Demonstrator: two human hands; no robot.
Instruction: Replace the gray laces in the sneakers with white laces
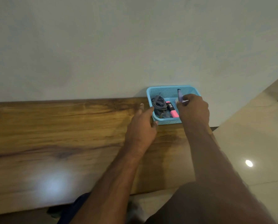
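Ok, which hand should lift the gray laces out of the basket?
Left, probably. The left hand is empty, at the basket wall beside the gray laces. The right hand is farther over, already holding a purple pen.

Dim, soft-focus, glare patch on table (54,183)

We observe a light blue basket (165,122) with a fine perforated mesh pattern on its walls. Inside it lie gray laces (159,104), a pink highlighter (172,109) with a black label band, and a purple marker (179,95) with a dark cap. The bench (62,135) is brown wood with darker streaked grain and golden patches. The wall (118,46) is plain pale gray-green. The floor (256,143) is glossy beige tile.
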